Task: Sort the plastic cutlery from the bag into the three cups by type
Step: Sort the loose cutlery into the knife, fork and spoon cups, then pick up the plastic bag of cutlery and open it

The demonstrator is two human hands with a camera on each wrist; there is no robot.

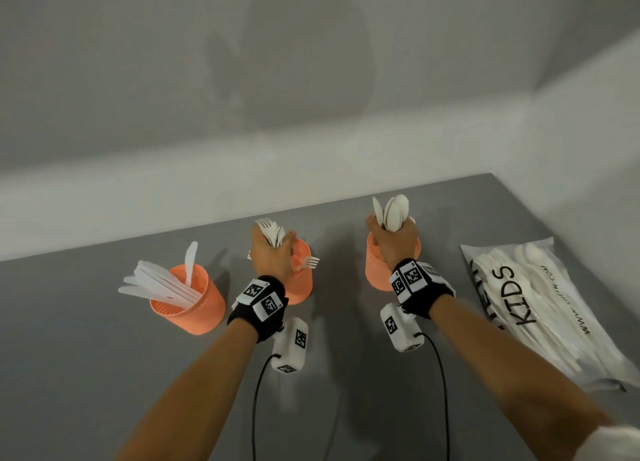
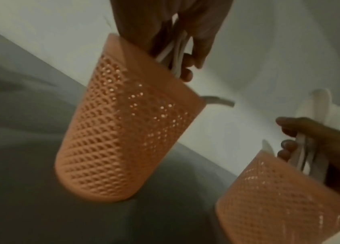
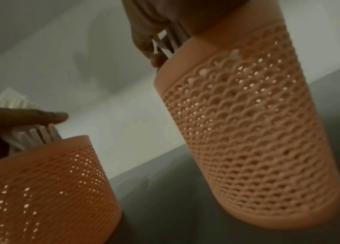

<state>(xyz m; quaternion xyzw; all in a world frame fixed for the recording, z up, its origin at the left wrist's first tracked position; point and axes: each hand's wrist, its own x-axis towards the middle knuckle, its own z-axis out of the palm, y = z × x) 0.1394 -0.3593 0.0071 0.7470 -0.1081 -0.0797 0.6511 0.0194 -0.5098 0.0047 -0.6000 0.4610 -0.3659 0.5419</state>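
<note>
Three orange cups are counted on the grey surface; the bag lies right, its contents uncountable. Forks are gripped by the left hand over the middle cup, spoons by the right hand over the right cup. Both bundles' handles are hidden.

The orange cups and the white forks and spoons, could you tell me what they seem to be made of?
The cups look like matte moulded plastic: light shines through their perforated lattice walls. The forks and spoons look like thin, smooth white plastic, though a glossy or matte finish is hard to judge.
</note>
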